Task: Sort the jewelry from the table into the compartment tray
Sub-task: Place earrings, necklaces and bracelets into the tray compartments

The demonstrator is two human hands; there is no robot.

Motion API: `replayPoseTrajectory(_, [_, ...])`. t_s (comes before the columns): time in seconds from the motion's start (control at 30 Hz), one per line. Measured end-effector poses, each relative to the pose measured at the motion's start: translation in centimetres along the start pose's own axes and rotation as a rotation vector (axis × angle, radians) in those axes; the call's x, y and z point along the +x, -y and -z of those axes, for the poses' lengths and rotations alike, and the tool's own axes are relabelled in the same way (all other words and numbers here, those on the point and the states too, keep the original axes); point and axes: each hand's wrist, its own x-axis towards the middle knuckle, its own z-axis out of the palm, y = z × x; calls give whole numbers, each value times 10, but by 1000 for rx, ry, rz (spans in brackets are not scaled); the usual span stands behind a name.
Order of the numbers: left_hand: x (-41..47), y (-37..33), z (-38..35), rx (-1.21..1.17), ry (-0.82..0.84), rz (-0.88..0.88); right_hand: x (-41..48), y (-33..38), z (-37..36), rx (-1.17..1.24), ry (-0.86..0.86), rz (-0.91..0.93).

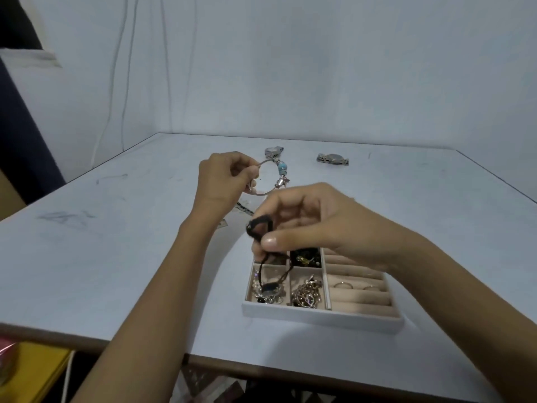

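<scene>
Nearest the camera, two bare forearms reach over the front edge of the pale blue-white table [101,257]. Just beyond them sits the white rectangular compartment tray with beige lining [319,315], its left cells filled with tangled silver chains and dark pieces, and two thin rings [343,285] slotted in the ridged rolls on its right side. Over the tray's far left cells, the right hand [313,222] pinches a black cord bracelet [263,251] between thumb and fingers; the cord hangs down into the near-left cell. Farther back, the left hand [223,181] is closed on a thin silver bangle with blue and silver beads [274,178], held above the tabletop. Two silver wristwatches lie on the table beyond, one [273,152] just behind the bangle, the other [332,159] well off to its right.
</scene>
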Motion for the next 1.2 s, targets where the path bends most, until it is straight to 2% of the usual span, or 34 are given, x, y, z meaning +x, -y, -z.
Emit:
replayPoseTrajectory(0.3, [0, 5, 1, -14, 1, 0, 9, -14, -4, -247, -26, -61])
replayPoseTrajectory(0.57, [-1, 4, 0, 9, 9, -2, 9, -19, -2, -345, -31, 28])
replayPoseTrajectory(0.87, [-2, 4, 1, 4, 15, 4, 4, -16, -1, -586, 127, 8])
replayPoseTrajectory(1.03, [-3, 6, 1, 9, 25, -1, 2, -15, 3, -575, 129, -21])
replayPoseTrajectory(1.2, [-2, 6, 0, 8, 28, 8, 6, -21, -3, -591, 117, 37])
